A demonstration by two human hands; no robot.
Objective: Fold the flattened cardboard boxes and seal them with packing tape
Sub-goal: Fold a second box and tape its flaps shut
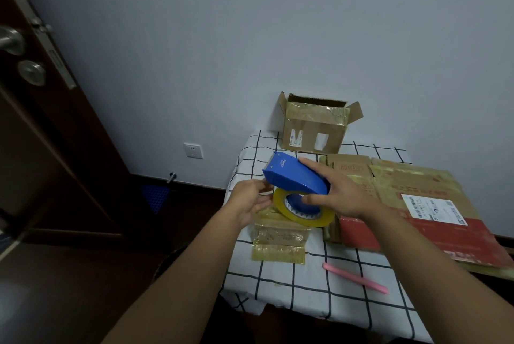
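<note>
A dark wooden door (pixel 41 126) with a metal handle (pixel 11 40) is seen far left of the grip. The left hand (pixel 249 200) is raised beside the dispenser's front end, its fingers loosely curled toward the blade end; whether tape is pinched there cannot be told. Just right of it, the blue plastic dispenser (pixel 294 178) is held by the right hand (pixel 338 194), fingers over its smooth curved shell and thumb against the hub. The yellowish tape roll (pixel 306 210), a glossy ring, hangs under that grip. Directly beneath the roll, a small flattened box (pixel 278 240) wrapped in shiny old tape lies on the table (pixel 306 288), which is covered by a white cloth with a black grid. Beyond the grip, 1 folded box (pixel 315 128) stands upright with its flaps open. Below and right of the grip lies a pink stick-shaped tool (pixel 356 278). Right of the right hand, a flat cardboard stack (pixel 417 204) is spread, matte brown with a red panel and a white label.
</note>
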